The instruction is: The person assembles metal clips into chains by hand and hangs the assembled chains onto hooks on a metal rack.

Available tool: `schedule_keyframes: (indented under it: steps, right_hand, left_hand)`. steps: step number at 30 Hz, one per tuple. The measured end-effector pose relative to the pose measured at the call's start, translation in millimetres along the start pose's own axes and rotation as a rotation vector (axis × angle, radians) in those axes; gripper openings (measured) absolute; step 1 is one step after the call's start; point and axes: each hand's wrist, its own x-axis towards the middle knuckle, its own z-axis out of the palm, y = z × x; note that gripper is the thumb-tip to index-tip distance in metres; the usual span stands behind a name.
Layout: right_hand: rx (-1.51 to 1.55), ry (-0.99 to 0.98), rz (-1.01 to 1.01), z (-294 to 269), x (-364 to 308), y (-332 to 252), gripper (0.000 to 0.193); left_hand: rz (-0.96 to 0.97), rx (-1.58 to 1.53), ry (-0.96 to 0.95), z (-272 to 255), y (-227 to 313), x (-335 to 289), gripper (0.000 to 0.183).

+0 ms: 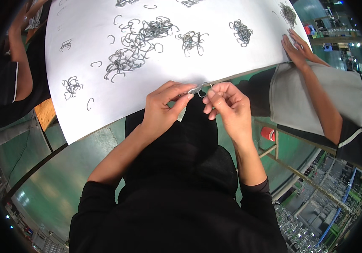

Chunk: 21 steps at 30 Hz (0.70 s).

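Note:
My left hand [160, 104] is closed just off the table's near edge, thumb and fingertips pinching a bent metal wire hook [195, 90]. Below its thumb hangs a pale, greenish, translucent piece [181, 114], perhaps thin plastic or cloth; I cannot tell which. Close on the right, my right hand [233, 106] pinches the end of a thin bent wire [209, 84] between thumb and forefinger, its other fingers curled. The wires meet or overlap between the two hands. Beyond my hands, a large heap of similar C-shaped wire hooks [126, 59] lies on the white tabletop [105, 114].
Smaller piles of hooks [190, 41] lie around the table, with single hooks [90, 104] scattered at the left. A person's hands [295, 49] rest on the table's right edge; another person's arm [20, 69] is at the left. A red round object [268, 133] sits lower right.

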Motion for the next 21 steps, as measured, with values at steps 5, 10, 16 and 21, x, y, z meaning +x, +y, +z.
schedule_keyframes:
  steps: [5,10,16,21]
  right_hand:
    - [0.022,0.045,-0.004,3,2,8,0.01]
    - [0.05,0.141,-0.11,6,-3,9,0.007]
    - [-0.001,0.194,-0.224,-1,-5,9,0.005]
    - [-0.062,0.229,-0.224,-5,-6,10,0.005]
  left_hand:
    - [0.079,0.091,0.002,3,5,4,0.026]
    - [0.203,0.117,-0.108,-3,6,9,0.032]
    - [0.383,0.719,0.283,-88,-24,148,0.018]
    - [0.244,1.214,0.328,-143,-64,226,0.026]
